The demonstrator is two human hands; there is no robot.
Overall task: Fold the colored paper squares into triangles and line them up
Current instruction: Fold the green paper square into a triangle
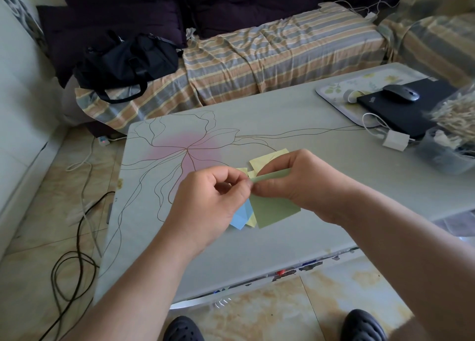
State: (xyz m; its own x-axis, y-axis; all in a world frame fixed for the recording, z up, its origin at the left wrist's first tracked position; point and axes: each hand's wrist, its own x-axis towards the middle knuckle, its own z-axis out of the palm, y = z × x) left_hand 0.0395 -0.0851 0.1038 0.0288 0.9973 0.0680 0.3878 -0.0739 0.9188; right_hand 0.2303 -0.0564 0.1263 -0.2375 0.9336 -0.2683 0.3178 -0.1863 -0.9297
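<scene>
Both hands hold a green paper square (273,211) just above the table (159,238), its upper edge bent over. My left hand (208,204) pinches the paper's left corner between thumb and fingers. Gripping the folded upper edge from the right is my right hand (300,181). Under my left hand lies a blue folded paper (240,218), with a yellow piece (251,221) beside it. Another yellow paper (268,158) lies just beyond my right hand. More yellow bits peek out between the two hands.
At the table's far right sit a patterned tray (334,94), a black laptop (395,114) with a mouse (401,93), a white charger (395,140) and a clear container (442,155). A striped sofa with a black bag (126,63) lies behind. Cables trail across the floor at left.
</scene>
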